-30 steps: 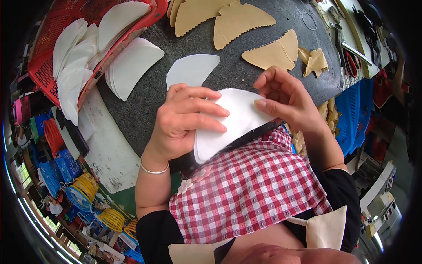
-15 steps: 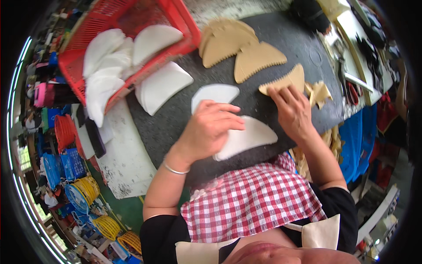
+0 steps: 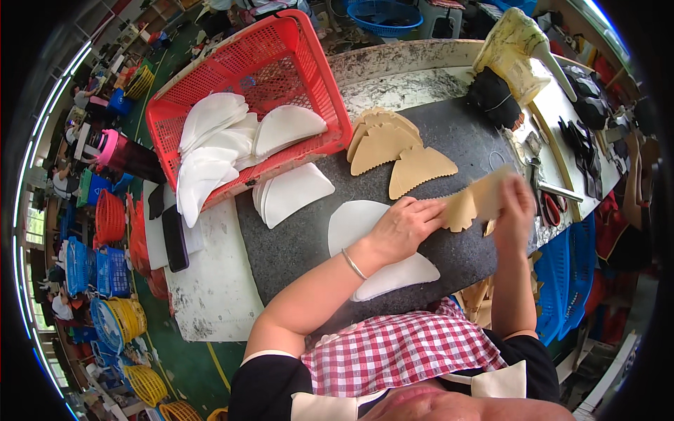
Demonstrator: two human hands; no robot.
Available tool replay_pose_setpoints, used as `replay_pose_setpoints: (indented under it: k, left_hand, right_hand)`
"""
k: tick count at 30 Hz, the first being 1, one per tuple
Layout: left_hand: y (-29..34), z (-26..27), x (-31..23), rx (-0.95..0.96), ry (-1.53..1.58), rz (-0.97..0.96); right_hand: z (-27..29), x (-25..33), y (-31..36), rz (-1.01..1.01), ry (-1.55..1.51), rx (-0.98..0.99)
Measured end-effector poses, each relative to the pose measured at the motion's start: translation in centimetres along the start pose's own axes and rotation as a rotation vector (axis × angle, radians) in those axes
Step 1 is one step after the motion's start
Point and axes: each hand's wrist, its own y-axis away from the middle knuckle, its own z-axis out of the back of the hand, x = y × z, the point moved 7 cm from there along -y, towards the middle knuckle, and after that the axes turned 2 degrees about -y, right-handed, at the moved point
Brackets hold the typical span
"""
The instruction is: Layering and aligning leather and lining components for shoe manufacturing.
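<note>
My left hand [image 3: 407, 230] pinches the left end of a tan, paper-like piece with a toothed edge [image 3: 460, 210], over the dark mat. My right hand [image 3: 517, 203], smeared by motion, is closed on the piece's raised right part. Under and beside my left wrist lie two white curved pieces: one rounded piece [image 3: 349, 219], partly covered by the hand, and another [image 3: 401, 278] closer to me. Farther off on the mat are a stack of tan toothed pieces [image 3: 382, 144], a separate tan piece [image 3: 421, 170] and a small stack of white pieces [image 3: 295, 195].
A red plastic basket [image 3: 337, 105] at the far left holds white pieces [image 3: 210, 140]. A phone [image 3: 175, 238] lies left of the dark mat [image 3: 274, 263]. At the right are a black wrapped bundle [image 3: 495, 98], scissors [image 3: 551, 209], a hammer [image 3: 558, 189] and blue baskets [image 3: 567, 281].
My left hand has moved right from above the white pieces to the tan piece. My right hand has lifted the piece's right part up and rightward. The head view has shifted.
</note>
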Motion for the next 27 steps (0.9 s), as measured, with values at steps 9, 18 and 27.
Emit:
replay_pose_setpoints:
  k: [9, 18, 27]
  left_hand:
    - [-0.3, 5.0, 0.0, 0.018, 1.066, 0.695]
    - [3.6, 7.5, -0.3, -0.094, 0.643, 0.699]
    - [3.8, 8.5, -2.2, -0.018, 0.162, 0.395]
  right_hand:
    - [-10.2, 7.1, 6.8, 1.094, 0.828, 0.493]
    - [-13.7, 5.4, 8.1, 0.834, 0.755, 0.675]
    - [-13.6, 4.0, 9.5, 0.735, 0.752, 0.662]
